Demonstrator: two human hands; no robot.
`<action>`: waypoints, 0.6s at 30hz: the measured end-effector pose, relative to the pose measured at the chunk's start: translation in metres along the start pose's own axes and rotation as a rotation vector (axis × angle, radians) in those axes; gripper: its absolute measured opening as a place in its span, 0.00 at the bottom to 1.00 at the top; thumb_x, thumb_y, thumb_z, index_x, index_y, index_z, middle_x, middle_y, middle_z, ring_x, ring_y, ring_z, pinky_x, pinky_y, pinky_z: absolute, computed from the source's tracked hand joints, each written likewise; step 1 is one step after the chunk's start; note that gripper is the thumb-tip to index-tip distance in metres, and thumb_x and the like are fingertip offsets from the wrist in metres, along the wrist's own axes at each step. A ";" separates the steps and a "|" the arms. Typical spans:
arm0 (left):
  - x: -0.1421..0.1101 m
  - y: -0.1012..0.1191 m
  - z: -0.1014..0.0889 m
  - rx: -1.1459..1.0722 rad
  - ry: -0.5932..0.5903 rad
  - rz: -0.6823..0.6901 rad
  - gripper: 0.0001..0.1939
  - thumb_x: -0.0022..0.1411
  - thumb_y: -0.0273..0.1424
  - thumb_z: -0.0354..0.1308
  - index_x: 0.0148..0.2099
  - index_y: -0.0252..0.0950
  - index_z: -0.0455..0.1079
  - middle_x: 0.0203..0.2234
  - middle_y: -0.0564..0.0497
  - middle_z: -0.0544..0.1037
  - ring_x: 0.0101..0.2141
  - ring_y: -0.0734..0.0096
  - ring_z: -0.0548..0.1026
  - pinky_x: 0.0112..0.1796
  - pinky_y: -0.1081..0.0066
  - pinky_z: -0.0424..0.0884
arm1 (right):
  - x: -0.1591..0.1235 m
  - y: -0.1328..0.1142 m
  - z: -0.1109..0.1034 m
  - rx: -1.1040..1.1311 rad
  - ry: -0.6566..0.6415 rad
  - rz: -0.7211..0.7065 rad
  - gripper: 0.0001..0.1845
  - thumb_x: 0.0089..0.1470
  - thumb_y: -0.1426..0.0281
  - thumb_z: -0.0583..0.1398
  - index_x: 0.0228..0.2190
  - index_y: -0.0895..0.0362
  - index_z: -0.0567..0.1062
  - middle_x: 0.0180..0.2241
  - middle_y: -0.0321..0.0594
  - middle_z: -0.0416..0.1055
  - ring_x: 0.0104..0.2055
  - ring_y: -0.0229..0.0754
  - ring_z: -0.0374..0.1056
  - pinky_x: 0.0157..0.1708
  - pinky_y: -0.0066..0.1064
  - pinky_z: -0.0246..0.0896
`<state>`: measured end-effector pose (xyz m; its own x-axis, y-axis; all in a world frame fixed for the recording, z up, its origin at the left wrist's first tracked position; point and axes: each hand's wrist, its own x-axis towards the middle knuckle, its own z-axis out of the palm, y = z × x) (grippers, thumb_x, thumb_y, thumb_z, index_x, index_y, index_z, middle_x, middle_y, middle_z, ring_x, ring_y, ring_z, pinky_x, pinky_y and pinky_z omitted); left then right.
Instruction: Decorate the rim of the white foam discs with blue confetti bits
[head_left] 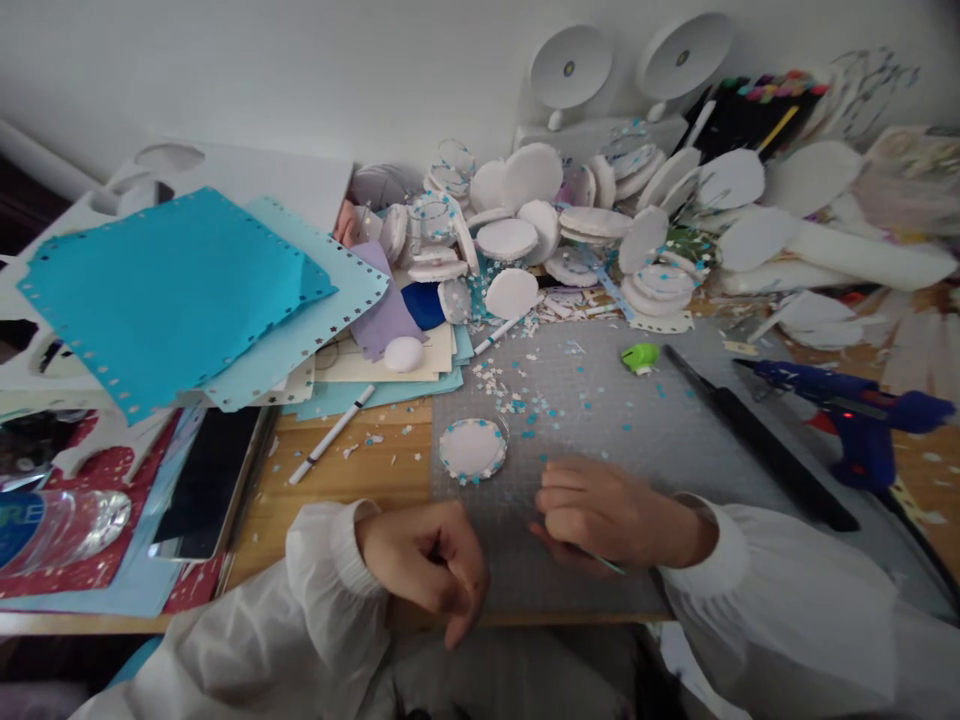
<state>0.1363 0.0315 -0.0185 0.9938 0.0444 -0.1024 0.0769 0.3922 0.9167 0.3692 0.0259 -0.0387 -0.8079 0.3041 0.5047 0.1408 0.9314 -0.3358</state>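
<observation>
Head view: a wooden table (262, 540) bears a grey cutting mat (622, 430); the right hand (592, 512), above it, is closed on a thin, blurred object (607, 565); the left hand (429, 560) bends loosely near the front edge, its grip impossible to tell; a blue-trimmed white disc (472, 449) lies on the mat beyond both hands, near scattered confetti (491, 378).

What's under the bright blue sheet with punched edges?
A paler punched sheet shows past the right of the bright blue sheet; anything fully covered can't be seen.
</observation>
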 end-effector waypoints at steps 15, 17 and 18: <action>0.000 0.000 0.001 0.028 0.032 0.003 0.18 0.60 0.37 0.52 0.21 0.32 0.67 0.11 0.52 0.65 0.14 0.78 0.59 0.18 0.77 0.58 | 0.000 -0.003 0.007 0.256 0.148 0.212 0.12 0.52 0.82 0.52 0.30 0.53 0.55 0.23 0.31 0.57 0.25 0.35 0.51 0.26 0.29 0.48; 0.000 -0.002 0.002 0.026 0.055 0.004 0.19 0.60 0.37 0.53 0.20 0.32 0.67 0.12 0.51 0.66 0.14 0.79 0.59 0.17 0.77 0.56 | 0.000 -0.004 0.009 0.365 0.300 0.292 0.14 0.51 0.82 0.53 0.31 0.53 0.55 0.24 0.30 0.57 0.24 0.33 0.53 0.25 0.27 0.49; 0.000 -0.002 0.002 0.028 0.061 0.004 0.19 0.60 0.37 0.53 0.21 0.31 0.67 0.12 0.51 0.66 0.14 0.79 0.60 0.16 0.78 0.56 | 0.000 -0.005 0.009 0.411 0.358 0.342 0.15 0.51 0.82 0.54 0.31 0.53 0.54 0.24 0.30 0.57 0.23 0.32 0.53 0.24 0.26 0.49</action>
<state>0.1364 0.0290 -0.0199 0.9874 0.1022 -0.1212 0.0760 0.3664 0.9274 0.3635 0.0196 -0.0446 -0.5056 0.6841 0.5257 0.0687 0.6393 -0.7659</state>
